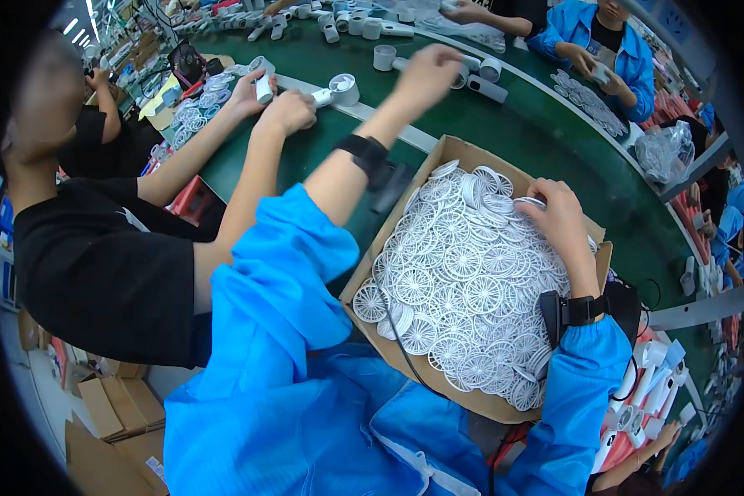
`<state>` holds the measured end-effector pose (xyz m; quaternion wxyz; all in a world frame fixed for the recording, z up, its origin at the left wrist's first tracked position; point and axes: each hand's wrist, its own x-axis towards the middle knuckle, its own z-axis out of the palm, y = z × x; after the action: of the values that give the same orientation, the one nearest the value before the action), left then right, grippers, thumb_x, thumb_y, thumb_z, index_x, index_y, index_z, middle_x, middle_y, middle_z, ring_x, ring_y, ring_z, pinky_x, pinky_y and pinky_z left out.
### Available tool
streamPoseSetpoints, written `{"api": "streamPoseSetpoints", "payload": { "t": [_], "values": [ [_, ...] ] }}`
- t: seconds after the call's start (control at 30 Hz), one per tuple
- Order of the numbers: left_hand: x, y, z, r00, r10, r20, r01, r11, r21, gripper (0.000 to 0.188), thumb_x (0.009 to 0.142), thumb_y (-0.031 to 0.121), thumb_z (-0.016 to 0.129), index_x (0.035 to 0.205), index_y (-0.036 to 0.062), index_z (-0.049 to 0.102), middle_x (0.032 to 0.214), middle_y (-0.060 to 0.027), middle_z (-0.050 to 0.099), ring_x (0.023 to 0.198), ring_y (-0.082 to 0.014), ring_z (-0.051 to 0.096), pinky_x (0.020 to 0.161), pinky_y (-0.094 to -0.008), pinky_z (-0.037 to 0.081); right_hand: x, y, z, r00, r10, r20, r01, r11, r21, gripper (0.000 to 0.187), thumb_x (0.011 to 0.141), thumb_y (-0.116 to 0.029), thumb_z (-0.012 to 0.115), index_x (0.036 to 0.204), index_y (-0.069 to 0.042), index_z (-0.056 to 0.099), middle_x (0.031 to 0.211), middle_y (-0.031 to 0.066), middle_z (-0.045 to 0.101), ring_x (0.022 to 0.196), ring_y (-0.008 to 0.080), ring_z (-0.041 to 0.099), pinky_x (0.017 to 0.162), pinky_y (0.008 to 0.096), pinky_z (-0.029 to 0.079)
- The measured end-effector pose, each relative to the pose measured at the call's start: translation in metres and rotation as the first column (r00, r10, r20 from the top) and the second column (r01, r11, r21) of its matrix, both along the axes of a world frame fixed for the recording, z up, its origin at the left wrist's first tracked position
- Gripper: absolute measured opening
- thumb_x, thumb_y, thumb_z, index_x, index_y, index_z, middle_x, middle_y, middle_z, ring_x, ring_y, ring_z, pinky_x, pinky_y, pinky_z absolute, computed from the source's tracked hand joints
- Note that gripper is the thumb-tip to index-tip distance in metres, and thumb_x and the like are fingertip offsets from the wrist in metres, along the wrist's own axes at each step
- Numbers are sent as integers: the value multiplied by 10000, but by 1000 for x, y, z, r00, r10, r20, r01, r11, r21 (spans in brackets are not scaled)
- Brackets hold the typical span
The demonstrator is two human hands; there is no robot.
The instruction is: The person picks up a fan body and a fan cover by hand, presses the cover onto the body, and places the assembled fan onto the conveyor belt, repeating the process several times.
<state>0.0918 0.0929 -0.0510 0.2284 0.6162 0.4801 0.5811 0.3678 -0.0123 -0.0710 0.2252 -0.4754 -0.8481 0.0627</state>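
Observation:
A cardboard box [388, 223] heaped with white round spoked fan grilles [463, 260] stands in front of me. My right hand [558, 217] is at the far right part of the heap, its fingers closed on a white fan grille [531, 201] seen edge-on. My left hand [426, 78] stretches out over the green conveyor belt, close to several white handheld fan bodies [487, 88]. Its fingers are bent and smeared by motion, so what they hold, if anything, does not show. Each of my wrists wears a black band.
At my left a person in black holds white fan parts [264, 87] in both hands. More fan bodies [360, 25] lie along the conveyor belt [537, 99]. Across it, a person in blue [591, 41] handles a part. A black cable [401, 343] crosses the box's near left edge.

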Motion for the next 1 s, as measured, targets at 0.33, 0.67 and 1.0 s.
{"api": "streamPoseSetpoints", "payload": {
  "t": [0.33, 0.67, 1.0],
  "values": [
    [-154, -27, -46, 391, -195, -900, -670, 610, -423, 533, 734, 412, 633, 1115, 41, 615, 1092, -196, 644, 1086, -317, 593, 892, -452, 463, -1, 6, -8, 987, 126, -99, -122, 992, 39, 137, 777, -130, 651, 847, -18, 615, 766, 101, 583, 774, 255, 533, 702, 354, 458],
    [-91, -7, -40, 716, 317, -622, -456, 887, -73, 468, 772, 329, 661, 1073, -2, 522, 951, -208, 656, 852, -323, 661, 714, -417, 530, -9, 27, -12, 839, -37, -543, -114, 963, -243, 115, 841, -96, 646, 910, -23, 591, 858, 28, 614, 816, 113, 584, 689, 233, 453],
    [109, -59, -3, 673, -232, 702, 443, 887, -132, 596, 801, 38, 628, 1239, 145, 238, 960, -137, 563, 705, -222, 630, 482, -348, 546, 10, 26, -10, 217, -234, -948, -303, 907, -293, 162, 878, -105, 627, 1023, -91, 554, 906, -7, 608, 848, 83, 581, 678, 208, 441]
  ]
}}
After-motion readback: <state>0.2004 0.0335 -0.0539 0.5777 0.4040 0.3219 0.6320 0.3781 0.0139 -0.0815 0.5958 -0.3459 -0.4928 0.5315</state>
